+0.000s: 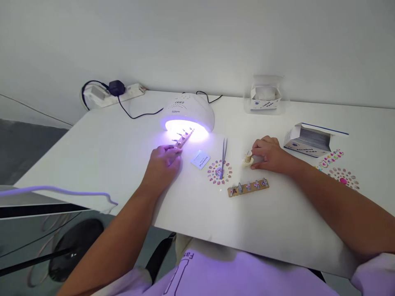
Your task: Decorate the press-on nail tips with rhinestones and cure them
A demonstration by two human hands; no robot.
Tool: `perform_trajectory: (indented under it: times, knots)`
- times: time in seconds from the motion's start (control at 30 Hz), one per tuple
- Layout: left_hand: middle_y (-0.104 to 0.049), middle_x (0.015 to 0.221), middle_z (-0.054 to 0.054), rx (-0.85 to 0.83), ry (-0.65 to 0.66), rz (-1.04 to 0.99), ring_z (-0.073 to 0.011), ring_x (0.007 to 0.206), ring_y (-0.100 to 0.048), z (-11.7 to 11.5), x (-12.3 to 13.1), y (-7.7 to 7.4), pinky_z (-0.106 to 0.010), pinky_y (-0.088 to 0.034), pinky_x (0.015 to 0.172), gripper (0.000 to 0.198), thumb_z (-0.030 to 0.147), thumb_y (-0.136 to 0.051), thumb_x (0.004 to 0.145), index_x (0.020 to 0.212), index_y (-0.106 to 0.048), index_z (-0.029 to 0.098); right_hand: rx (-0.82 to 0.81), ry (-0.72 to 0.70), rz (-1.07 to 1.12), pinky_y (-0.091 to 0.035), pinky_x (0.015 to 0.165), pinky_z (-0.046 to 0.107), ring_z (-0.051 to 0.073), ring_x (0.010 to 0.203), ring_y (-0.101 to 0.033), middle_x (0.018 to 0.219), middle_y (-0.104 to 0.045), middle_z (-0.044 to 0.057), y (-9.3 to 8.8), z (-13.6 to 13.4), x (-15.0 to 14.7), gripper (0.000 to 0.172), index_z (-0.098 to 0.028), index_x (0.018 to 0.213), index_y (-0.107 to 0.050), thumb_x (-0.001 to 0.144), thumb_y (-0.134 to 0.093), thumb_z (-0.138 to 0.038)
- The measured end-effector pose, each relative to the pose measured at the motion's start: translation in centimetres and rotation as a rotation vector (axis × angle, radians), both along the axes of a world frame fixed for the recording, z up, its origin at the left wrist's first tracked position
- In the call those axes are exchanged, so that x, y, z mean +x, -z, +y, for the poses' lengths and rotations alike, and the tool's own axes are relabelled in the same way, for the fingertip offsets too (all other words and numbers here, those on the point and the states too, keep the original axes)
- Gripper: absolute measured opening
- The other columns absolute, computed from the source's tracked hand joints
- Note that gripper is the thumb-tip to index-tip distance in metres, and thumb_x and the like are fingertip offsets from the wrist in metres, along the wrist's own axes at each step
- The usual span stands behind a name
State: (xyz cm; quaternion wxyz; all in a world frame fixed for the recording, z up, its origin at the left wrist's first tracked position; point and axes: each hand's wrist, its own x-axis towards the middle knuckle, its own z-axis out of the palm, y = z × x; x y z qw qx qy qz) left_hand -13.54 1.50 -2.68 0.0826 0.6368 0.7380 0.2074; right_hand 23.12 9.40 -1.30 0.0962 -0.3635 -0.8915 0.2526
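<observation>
My left hand (165, 164) is closed on the near end of a wooden strip of false nails (184, 139). The strip's far end sits in the glow at the mouth of a white nail lamp (188, 109). With thumb and fingers curled, my right hand (268, 155) grips the side of a small cream bottle with a ribbed gold cap (247, 158), upright on the table. A second strip of decorated false nails (248, 187) lies in front of it. Between my hands, tweezers (223, 158) rest on a round sheet of nail gems (212, 180), beside an alcohol pad packet (200, 159).
An open box of alcohol pads (304, 148) stands at the right, near more gem stickers (343, 180). Another alcohol pad box (265, 98) is by the wall. A power strip (123, 96) with a black plug (116, 87) and cable lies back left.
</observation>
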Motion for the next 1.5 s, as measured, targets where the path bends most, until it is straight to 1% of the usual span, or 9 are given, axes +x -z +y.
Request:
perform_trajectory:
  times: [0.17, 0.33, 0.43, 0.57, 0.77, 0.9, 1.1, 1.33, 1.5]
  knots:
    - [-0.054, 0.12, -0.012, -0.014, -0.002, 0.006, -0.0321, 0.123, -0.046, -4.5, -0.2, -0.1, -0.046, -0.047, 0.098, 0.032, 0.033, -0.048, 0.082, 0.105, -0.067, 0.02, -0.007, 0.006, -0.014, -0.028, 0.093, 0.046, 0.029, 0.106, -0.045, 0.103, -0.061, 0.006, -0.1, -0.1, 0.0, 0.028, -0.029, 0.101, -0.07, 0.078, -0.067, -0.046]
    - [-0.058, 0.119, -0.008, -0.028, -0.081, -0.003, -0.0294, 0.12, -0.048, -7.5, 0.7, -0.5, -0.045, -0.045, 0.099, 0.012, 0.034, -0.05, 0.081, 0.08, -0.053, 0.022, -0.012, 0.031, -0.038, -0.029, 0.093, 0.049, 0.03, 0.106, -0.045, 0.101, -0.062, 0.006, -0.2, -0.2, -0.1, 0.027, -0.029, 0.099, -0.07, 0.076, -0.069, -0.042]
    - [-0.062, 0.114, -0.01, -0.055, -0.217, -0.001, -0.0334, 0.115, -0.051, -7.8, 1.1, -0.9, -0.051, -0.045, 0.095, 0.016, 0.037, -0.053, 0.079, 0.08, -0.047, 0.022, -0.015, 0.046, -0.051, -0.029, 0.093, 0.051, 0.031, 0.106, -0.044, 0.101, -0.062, 0.006, -0.3, -0.2, -0.3, 0.026, -0.028, 0.098, -0.07, 0.076, -0.069, -0.041]
    - [-0.063, 0.101, -0.015, -0.118, -0.364, 0.014, -0.0418, 0.109, -0.053, -6.6, 0.8, -1.2, -0.06, -0.043, 0.087, 0.042, 0.052, -0.063, 0.072, 0.098, -0.056, 0.02, -0.016, 0.052, -0.066, -0.028, 0.093, 0.052, 0.033, 0.108, -0.044, 0.102, -0.062, 0.006, -0.5, -0.3, -0.4, 0.025, -0.028, 0.096, -0.071, 0.076, -0.068, -0.043]
    - [-0.066, 0.096, -0.011, -0.169, -0.343, -0.001, -0.0388, 0.108, -0.054, -5.4, 0.3, -1.1, -0.057, -0.042, 0.093, 0.029, 0.046, -0.061, 0.074, 0.091, -0.066, 0.023, -0.003, 0.054, -0.07, -0.028, 0.092, 0.05, 0.032, 0.107, -0.044, 0.101, -0.063, 0.006, -0.4, -0.3, -0.3, 0.027, -0.029, 0.096, -0.071, 0.077, -0.066, -0.047]
    - [-0.067, 0.095, -0.01, -0.164, -0.32, -0.041, -0.0362, 0.103, -0.057, -6.9, 0.2, -0.9, -0.054, -0.046, 0.089, 0.032, 0.046, -0.059, 0.075, 0.094, -0.068, 0.022, -0.009, 0.045, -0.06, -0.027, 0.092, 0.048, 0.03, 0.106, -0.044, 0.101, -0.062, 0.005, -0.4, -0.3, -0.3, 0.028, -0.029, 0.096, -0.07, 0.076, -0.067, -0.047]
    - [-0.068, 0.1, -0.006, -0.112, -0.228, -0.118, -0.0299, 0.105, -0.056, -9.9, 0.6, -0.8, -0.046, -0.048, 0.096, 0.029, 0.044, -0.061, 0.075, 0.096, -0.069, 0.025, -0.028, 0.033, -0.038, -0.027, 0.091, 0.047, 0.029, 0.104, -0.044, 0.099, -0.062, 0.006, -0.3, -0.3, -0.6, 0.026, -0.026, 0.089, -0.07, 0.074, -0.069, -0.048]
    - [-0.068, 0.101, -0.004, -0.098, -0.085, -0.179, -0.0275, 0.107, -0.055, -10.3, 0.4, -0.8, -0.043, -0.047, 0.097, 0.027, 0.046, -0.063, 0.075, 0.095, -0.07, 0.028, -0.004, 0.042, -0.003, -0.027, 0.09, 0.048, 0.03, 0.102, -0.045, 0.096, -0.063, 0.006, 0.0, -0.5, -0.8, 0.024, -0.025, 0.085, -0.069, 0.076, -0.066, -0.048]
    - [-0.068, 0.099, -0.004, -0.119, -0.019, -0.208, -0.0267, 0.102, -0.056, -10.5, -0.5, -0.9, -0.042, -0.048, 0.092, 0.027, 0.046, -0.066, 0.074, 0.094, -0.071, 0.029, 0.015, 0.062, -0.017, -0.028, 0.09, 0.048, 0.031, 0.102, -0.046, 0.094, -0.064, 0.007, -0.1, -0.5, -0.8, 0.025, -0.023, 0.084, -0.068, 0.077, -0.065, -0.047]
